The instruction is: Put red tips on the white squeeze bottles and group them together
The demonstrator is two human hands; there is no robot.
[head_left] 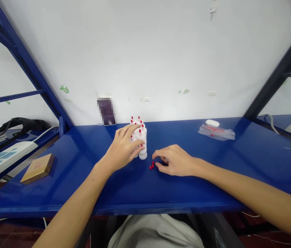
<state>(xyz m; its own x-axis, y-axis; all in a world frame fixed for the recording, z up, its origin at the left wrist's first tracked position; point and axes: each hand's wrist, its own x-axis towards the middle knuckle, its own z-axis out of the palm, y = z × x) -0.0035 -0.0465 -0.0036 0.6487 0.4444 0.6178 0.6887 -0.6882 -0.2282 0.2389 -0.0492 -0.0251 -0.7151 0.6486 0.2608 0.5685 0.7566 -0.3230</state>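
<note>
Small white bottles (142,155) with pointed red caps (140,131) stand upright in a tight cluster on the blue table. My left hand (125,142) is wrapped around the cluster from the left, its thumb by the red tip of the nearest bottle and its other fingers reaching across the ones behind. Part of the cluster is hidden by that hand. A few loose red caps (150,167) lie on the table just right of the bottles. Beside them is my right hand (175,161), thumb and forefinger apart, with nothing visible gripped between them.
A phone (109,119), partly blurred, leans on the white wall at the back. At the back right lie a clear plastic bag (219,133) with red bits and a white oval case (212,123). A gold box (37,168) rests at the left, near a power strip (6,156).
</note>
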